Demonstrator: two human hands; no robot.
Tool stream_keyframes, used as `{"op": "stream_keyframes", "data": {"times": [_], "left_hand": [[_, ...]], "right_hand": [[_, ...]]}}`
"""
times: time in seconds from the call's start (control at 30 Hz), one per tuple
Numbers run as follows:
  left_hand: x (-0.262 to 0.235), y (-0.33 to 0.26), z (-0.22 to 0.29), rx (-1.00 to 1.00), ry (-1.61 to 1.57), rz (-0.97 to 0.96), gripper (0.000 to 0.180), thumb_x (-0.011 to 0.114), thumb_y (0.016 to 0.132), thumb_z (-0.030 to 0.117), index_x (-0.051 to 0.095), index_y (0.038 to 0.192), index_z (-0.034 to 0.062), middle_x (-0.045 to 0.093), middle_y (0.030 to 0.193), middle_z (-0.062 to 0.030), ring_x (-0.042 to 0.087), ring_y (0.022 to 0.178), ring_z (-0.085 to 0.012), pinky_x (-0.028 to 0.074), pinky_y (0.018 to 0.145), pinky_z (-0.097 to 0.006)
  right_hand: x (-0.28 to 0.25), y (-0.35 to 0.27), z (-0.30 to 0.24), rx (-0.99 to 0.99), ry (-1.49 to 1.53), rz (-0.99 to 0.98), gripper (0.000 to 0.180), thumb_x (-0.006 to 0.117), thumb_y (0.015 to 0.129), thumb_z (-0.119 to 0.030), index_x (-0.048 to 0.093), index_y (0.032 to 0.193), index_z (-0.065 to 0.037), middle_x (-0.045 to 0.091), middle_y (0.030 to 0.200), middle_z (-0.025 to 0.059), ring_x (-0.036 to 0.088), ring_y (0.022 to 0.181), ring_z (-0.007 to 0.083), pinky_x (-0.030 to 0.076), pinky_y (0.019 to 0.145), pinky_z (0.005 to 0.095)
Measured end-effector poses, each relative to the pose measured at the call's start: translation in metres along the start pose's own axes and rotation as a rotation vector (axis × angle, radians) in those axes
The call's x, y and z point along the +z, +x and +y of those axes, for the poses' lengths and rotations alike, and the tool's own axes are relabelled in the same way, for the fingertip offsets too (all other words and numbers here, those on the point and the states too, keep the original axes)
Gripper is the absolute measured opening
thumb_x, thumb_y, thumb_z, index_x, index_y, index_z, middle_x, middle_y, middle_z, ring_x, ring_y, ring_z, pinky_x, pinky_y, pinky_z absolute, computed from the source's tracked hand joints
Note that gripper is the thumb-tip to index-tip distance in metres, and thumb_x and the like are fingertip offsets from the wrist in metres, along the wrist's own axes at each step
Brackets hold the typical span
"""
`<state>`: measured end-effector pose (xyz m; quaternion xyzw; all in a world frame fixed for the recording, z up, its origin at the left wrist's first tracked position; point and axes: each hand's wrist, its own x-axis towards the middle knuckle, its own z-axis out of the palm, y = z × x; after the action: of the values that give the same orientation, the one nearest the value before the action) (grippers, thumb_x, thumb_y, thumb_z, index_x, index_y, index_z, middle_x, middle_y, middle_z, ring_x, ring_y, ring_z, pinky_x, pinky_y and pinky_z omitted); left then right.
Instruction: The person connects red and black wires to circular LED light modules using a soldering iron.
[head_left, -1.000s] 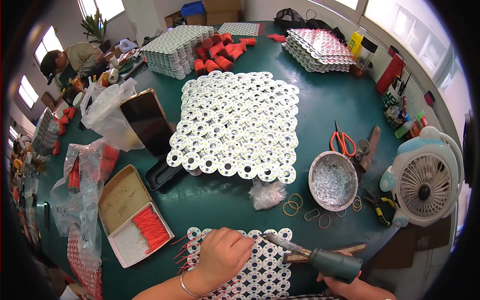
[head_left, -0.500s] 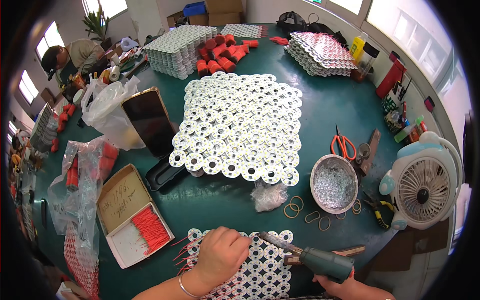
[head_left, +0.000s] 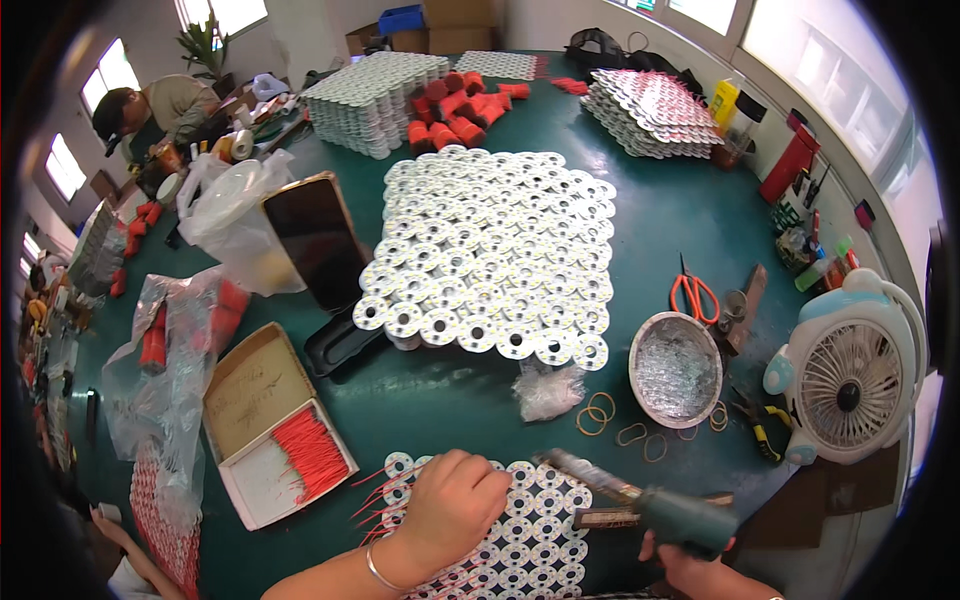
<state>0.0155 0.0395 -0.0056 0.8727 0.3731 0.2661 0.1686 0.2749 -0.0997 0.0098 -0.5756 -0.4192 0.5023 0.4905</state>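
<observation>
Left hand (head_left: 455,505) presses flat on the stiff, light disc sheet (head_left: 525,530); right hand (head_left: 700,570) fingers grip the soldering iron (head_left: 640,500) by its handle.

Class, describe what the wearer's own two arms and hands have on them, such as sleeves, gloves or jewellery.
Both hands are bare, without gloves. The left hand has a thin silver bangle at the wrist and no sleeve on the visible forearm. The right hand is ungloved; its wrist is mostly out of frame.

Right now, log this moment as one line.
left hand: pressing on white disc panel | right hand: holding soldering iron, tip over panel | red wires: in open box
</observation>
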Motion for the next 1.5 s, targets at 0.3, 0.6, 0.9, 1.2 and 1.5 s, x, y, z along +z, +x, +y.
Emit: {"op": "stream_keyframes", "data": {"times": [0.3,0.6,0.9,1.2,1.5], "left_hand": [[-0.036,-0.008,0.009,-0.062,0.018,0.075,0.021,0.063,0.074,0.009,0.063,0.094,0.0067,0.058,0.084,-0.0077,0.056,0.08,-0.0262,0.046,0.072,-0.036],[-0.103,-0.061,-0.065,-0.296,0.463,0.198,0.024,0.063,0.071,0.005,0.063,0.095,0.0028,0.062,0.091,-0.0126,0.055,0.087,-0.0298,0.045,0.08,-0.038],[-0.085,-0.062,-0.065,-0.45,0.496,0.179,0.015,0.066,0.071,0.008,0.066,0.086,0.0064,0.061,0.089,-0.0098,0.054,0.084,-0.0298,0.046,0.075,-0.039],[-0.078,-0.063,-0.064,-0.455,0.534,0.36,0.004,0.062,0.073,0.008,0.064,0.077,0.0093,0.061,0.076,-0.0063,0.056,0.081,-0.0264,0.047,0.069,-0.037],[-0.077,-0.065,-0.07,-0.266,0.584,0.336,0.013,0.058,0.075,0.006,0.062,0.087,0.0047,0.061,0.08,-0.0121,0.058,0.077,-0.0277,0.048,0.071,-0.035]], "right_hand": [[-0.008,-0.022,-0.019,-0.072,0.101,0.141,0.039,0.06,0.086,-0.025,0.054,0.111,0.006,0.063,0.085,0.0115,0.056,0.066,0.0152,0.045,0.057,0.0284],[0.001,-0.045,-0.028,-0.082,0.134,0.138,0.031,0.055,0.085,-0.015,0.054,0.112,0.001,0.06,0.107,0.0148,0.058,0.066,0.0164,0.046,0.057,0.0299],[-0.008,-0.066,-0.017,-0.117,0.116,0.17,0.034,0.055,0.085,-0.016,0.054,0.115,0.0,0.061,0.104,0.0131,0.057,0.061,0.0161,0.046,0.054,0.028],[-0.001,-0.061,-0.016,-0.166,0.194,0.172,0.031,0.051,0.084,-0.009,0.053,0.114,0.001,0.059,0.11,0.0148,0.058,0.06,0.0174,0.047,0.053,0.0293],[0.003,-0.059,-0.018,-0.122,0.136,0.194,0.029,0.049,0.084,-0.012,0.054,0.109,0.002,0.06,0.108,0.0148,0.057,0.061,0.0176,0.047,0.055,0.0296]]}}
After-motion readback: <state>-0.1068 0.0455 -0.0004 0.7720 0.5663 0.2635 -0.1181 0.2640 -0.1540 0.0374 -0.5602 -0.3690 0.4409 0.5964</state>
